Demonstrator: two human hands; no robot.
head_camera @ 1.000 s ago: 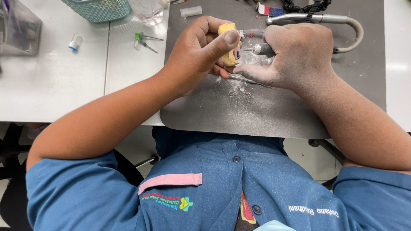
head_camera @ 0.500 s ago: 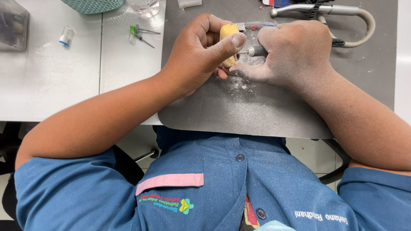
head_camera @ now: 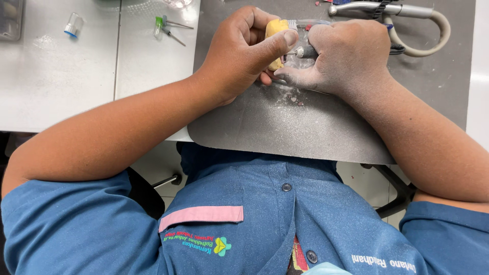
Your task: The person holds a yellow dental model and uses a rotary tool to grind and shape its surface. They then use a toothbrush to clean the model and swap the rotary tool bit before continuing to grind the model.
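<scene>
My left hand (head_camera: 239,53) is curled around a small yellow block-like piece (head_camera: 275,30), thumb pressed on its side. My right hand (head_camera: 346,56), dusted with white powder, grips a slim metal handpiece (head_camera: 307,51) whose tip touches the yellow piece. Both hands rest together over a grey work mat (head_camera: 305,127) at the desk's front edge. White dust and small crumbs (head_camera: 293,94) lie on the mat just below the hands. Much of the yellow piece is hidden by my fingers.
A beige hose with a metal end (head_camera: 412,20) curves at the mat's far right. On the white table (head_camera: 61,86) to the left lie a small clear vial with a blue cap (head_camera: 73,25) and two green-tipped pins (head_camera: 170,26). Chair legs (head_camera: 392,198) show below the desk.
The view has shifted so the hands and table things sit higher in the frame. The hands keep the same grip on the yellow piece and the handpiece.
</scene>
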